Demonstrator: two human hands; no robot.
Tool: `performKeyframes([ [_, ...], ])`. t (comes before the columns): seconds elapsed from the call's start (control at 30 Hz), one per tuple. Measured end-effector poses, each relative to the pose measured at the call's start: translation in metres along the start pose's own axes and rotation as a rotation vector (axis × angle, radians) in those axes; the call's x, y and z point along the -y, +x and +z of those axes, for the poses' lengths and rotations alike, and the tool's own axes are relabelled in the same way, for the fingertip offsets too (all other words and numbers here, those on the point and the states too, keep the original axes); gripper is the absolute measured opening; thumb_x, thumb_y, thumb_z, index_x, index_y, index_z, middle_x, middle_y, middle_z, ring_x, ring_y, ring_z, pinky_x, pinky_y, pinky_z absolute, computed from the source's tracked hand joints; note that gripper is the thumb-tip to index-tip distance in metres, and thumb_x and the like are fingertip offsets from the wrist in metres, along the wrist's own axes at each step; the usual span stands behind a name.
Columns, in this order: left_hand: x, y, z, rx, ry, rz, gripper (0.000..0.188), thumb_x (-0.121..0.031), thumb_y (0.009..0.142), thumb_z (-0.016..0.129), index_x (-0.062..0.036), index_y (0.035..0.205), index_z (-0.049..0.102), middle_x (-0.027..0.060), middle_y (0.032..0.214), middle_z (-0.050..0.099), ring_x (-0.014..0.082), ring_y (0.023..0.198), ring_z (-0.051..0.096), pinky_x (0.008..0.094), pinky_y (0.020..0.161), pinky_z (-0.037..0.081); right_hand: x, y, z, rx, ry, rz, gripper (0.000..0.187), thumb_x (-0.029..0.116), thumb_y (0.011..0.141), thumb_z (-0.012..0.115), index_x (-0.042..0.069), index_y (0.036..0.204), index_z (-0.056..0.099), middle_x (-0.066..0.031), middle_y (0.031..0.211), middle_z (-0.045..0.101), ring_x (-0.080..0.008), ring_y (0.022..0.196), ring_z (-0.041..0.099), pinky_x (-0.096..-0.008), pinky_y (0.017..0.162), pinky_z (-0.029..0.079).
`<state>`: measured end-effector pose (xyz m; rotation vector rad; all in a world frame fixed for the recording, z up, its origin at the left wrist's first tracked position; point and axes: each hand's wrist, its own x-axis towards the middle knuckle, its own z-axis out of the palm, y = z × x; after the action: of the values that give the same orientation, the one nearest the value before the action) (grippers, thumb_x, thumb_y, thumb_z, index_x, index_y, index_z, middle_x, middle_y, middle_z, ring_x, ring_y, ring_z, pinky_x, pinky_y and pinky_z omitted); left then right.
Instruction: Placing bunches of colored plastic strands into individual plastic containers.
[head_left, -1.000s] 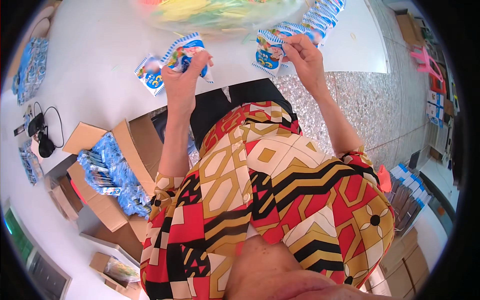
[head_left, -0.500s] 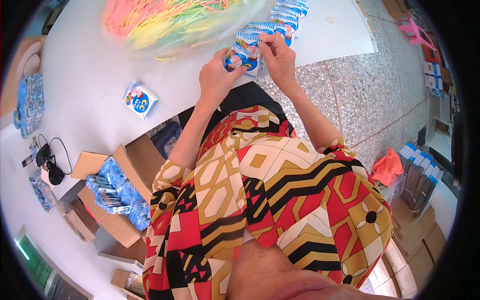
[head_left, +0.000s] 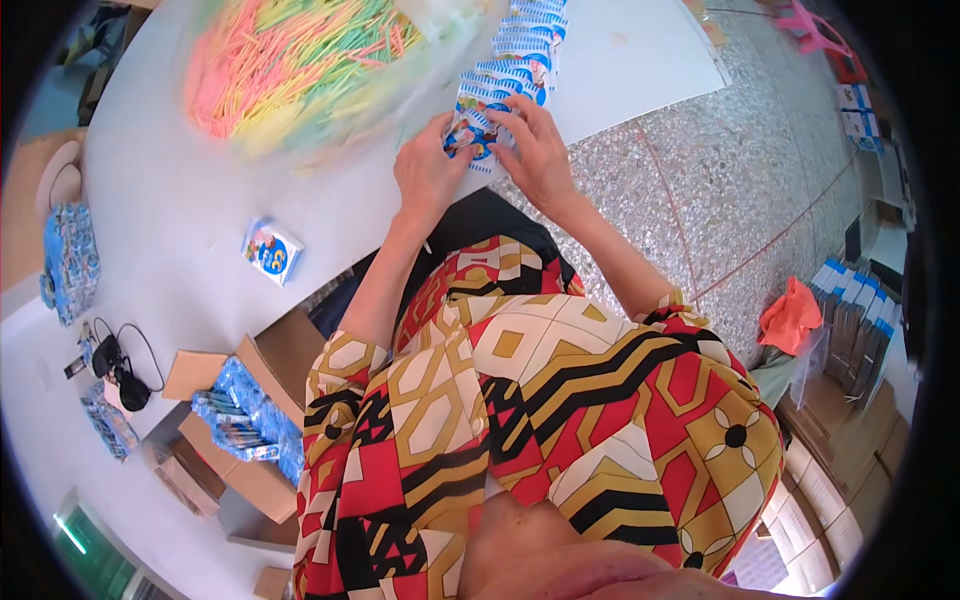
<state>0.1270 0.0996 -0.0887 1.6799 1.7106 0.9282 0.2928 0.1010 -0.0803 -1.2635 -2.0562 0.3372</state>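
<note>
Both of my hands are at a row of small blue-and-white printed packets (head_left: 514, 72), overlapping one another along the white table near its right edge. With thumb and fingers on either side, my left hand (head_left: 428, 178) grips the nearest packet (head_left: 474, 137). My right hand (head_left: 540, 160) is at that packet's right side, fingers bent and apart, with nothing visible held between them. Its fingertips are close to or touching the row; which, I cannot tell. A separate packet (head_left: 272, 250) of the same kind lies on the table left of my left forearm.
A clear bag of thin pink, yellow and green sticks (head_left: 300, 70) lies on the white table (head_left: 170, 180). Below left, a cardboard box (head_left: 262, 350) holds blue wrapped packs. Dark corded gear (head_left: 122, 375) and blue packs (head_left: 72, 262) are at far left. An orange cloth (head_left: 790, 318) is at right.
My right hand has moved down and left, and its pinching fingers have spread apart. The left hand stays on the nearest packet. The view has shifted, with the table lower in it.
</note>
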Motion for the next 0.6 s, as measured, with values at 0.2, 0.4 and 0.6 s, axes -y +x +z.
performKeyframes([
  [0.2,-0.009,0.011,0.006,0.026,-0.005,-0.004,0.046,-0.021,0.069,0.075,-0.0084,0.111,0.060,0.0135,0.090,0.067,0.0306,0.080,0.064,0.0382,0.069,0.049,-0.008,0.005,-0.002,-0.031,-0.027,-0.003,0.047,-0.001,0.069,0.069,0.007,0.113,0.055,-0.0139,0.119,0.049,-0.0327,0.110,0.049,-0.0383,0.091,0.044],
  [0.4,0.000,0.022,0.006,0.015,-0.012,-0.017,0.049,-0.026,0.068,0.076,-0.0078,0.110,0.059,0.0144,0.087,0.067,0.0288,0.078,0.065,0.0366,0.065,0.049,-0.011,0.013,0.007,-0.056,-0.042,-0.018,0.046,-0.001,0.068,0.069,0.006,0.112,0.056,-0.0141,0.118,0.050,-0.0329,0.107,0.051,-0.0385,0.090,0.044],
  [0.6,0.013,0.013,-0.015,-0.033,-0.540,-0.142,0.038,-0.030,0.082,0.066,0.0008,0.102,0.059,0.0089,0.083,0.065,0.0127,0.071,0.061,0.0284,0.061,0.047,-0.009,0.019,0.003,-0.090,-0.064,-0.054,0.048,-0.001,0.069,0.069,0.009,0.114,0.057,-0.0130,0.119,0.050,-0.0314,0.109,0.050,-0.0371,0.091,0.043],
])
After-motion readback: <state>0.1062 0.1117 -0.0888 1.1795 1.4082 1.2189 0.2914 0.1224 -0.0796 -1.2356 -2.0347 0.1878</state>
